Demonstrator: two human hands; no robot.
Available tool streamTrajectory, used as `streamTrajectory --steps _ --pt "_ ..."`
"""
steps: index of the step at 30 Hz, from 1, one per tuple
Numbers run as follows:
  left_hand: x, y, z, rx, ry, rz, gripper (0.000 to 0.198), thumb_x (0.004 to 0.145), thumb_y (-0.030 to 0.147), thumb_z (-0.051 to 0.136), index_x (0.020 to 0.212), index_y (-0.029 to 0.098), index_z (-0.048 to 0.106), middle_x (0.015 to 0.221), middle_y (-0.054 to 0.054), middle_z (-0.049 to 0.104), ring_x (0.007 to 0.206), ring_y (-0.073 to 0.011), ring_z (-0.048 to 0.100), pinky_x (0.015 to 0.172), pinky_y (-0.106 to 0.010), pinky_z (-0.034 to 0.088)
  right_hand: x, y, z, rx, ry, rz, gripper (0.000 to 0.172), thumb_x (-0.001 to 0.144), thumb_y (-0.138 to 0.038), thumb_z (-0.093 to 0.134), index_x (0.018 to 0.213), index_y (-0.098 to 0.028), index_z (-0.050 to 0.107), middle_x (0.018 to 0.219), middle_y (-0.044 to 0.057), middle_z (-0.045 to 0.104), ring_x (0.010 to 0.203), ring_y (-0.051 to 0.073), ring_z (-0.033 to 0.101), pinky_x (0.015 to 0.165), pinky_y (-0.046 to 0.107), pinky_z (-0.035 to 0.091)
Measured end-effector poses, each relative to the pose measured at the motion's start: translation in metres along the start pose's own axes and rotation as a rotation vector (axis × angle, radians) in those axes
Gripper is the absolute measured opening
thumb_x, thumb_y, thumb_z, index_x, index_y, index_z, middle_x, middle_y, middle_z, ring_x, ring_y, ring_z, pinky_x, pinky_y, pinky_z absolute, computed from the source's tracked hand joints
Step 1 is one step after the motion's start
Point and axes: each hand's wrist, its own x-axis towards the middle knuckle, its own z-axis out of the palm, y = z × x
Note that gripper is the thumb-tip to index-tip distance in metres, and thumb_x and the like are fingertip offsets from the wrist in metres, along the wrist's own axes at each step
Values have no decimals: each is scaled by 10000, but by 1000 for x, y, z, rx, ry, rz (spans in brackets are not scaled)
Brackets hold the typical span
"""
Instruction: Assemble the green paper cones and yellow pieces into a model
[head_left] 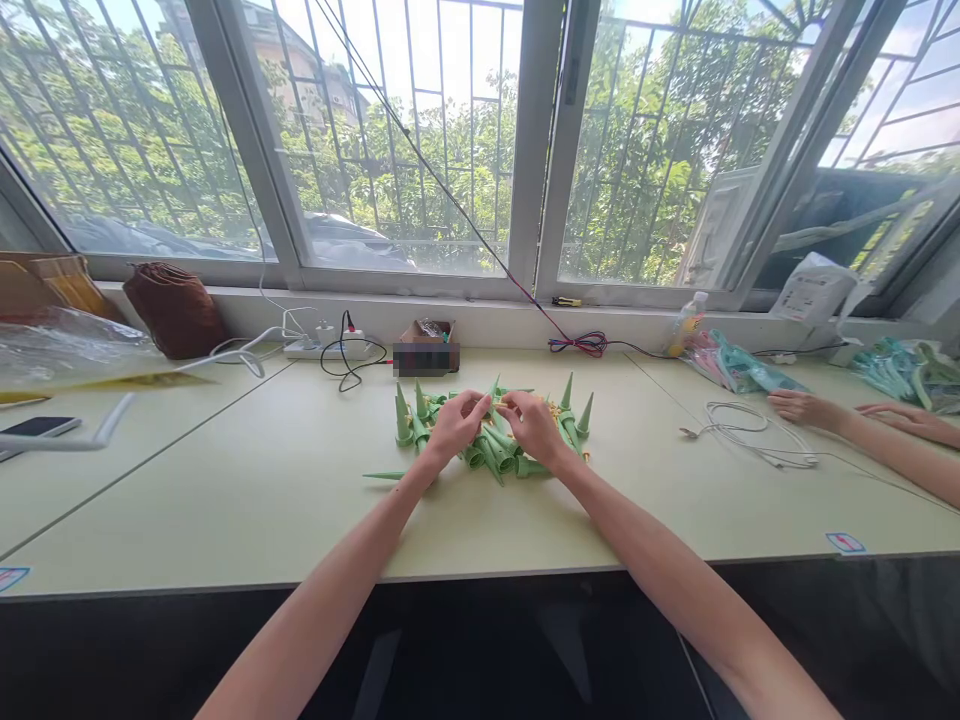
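Over a pile of green plastic cone-shaped spikes (491, 455), both my hands meet at the middle of the table. My left hand (456, 425) is closed around a green spike (494, 386), whose tip points up past the thumb. Close against it, my right hand (531, 425) is pinched at the spike's side; a small yellow-orange bit shows by its fingertips, too small to name. Several spikes stand upright at the left (403, 415) and right (585, 415) of the pile. Small yellow-orange pieces (553, 410) lie among them, partly hidden by my hands.
A small cardboard box (427, 335), a power strip (304, 348) and a coiled cable (589, 344) sit along the window side. At right are a white cable (750, 430), plastic-bagged items (724, 362) and another person's hands (806, 408). A phone (37, 430) lies far left.
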Motion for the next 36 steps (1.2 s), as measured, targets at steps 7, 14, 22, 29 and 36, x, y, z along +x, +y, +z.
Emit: streamTrajectory --steps 7,14,22,29,36 --pt "-2 4 -1 38 -31 30 380 846 538 574 883 163 628 521 39 522 432 -90 450 451 -218 363 -1 -6 -5 -135 -66 -19 281 986 -223 411 745 -180 549 735 36 586 654 148 484 618 247 308" --pt "-1 -2 -2 8 -29 21 387 849 540 567 885 162 638 525 33 513 427 -92 442 430 -216 348 -2 -9 -5 -113 -95 -33 231 957 -251 485 741 -181 526 739 25 575 660 141 471 616 244 312" --pt "-1 -2 -1 0 -14 -9 425 835 570 572 862 152 644 467 38 491 394 -92 420 407 -212 330 -4 -9 -4 -156 -144 -28 123 885 -173 579 778 -176 519 783 24 564 695 143 474 631 240 321" --pt "-1 1 -2 13 -21 -9 405 841 552 572 829 154 644 476 33 495 396 -91 428 402 -210 346 -4 -8 -3 -150 -151 -16 99 914 -135 516 823 -162 545 826 52 596 721 150 502 652 243 330" --pt "-4 2 -4 -33 -52 -13 379 818 533 614 860 159 648 541 16 538 447 -103 476 391 -204 376 -3 -4 -3 -133 -140 -31 178 950 -151 457 799 -157 551 764 40 585 657 138 479 625 241 308"
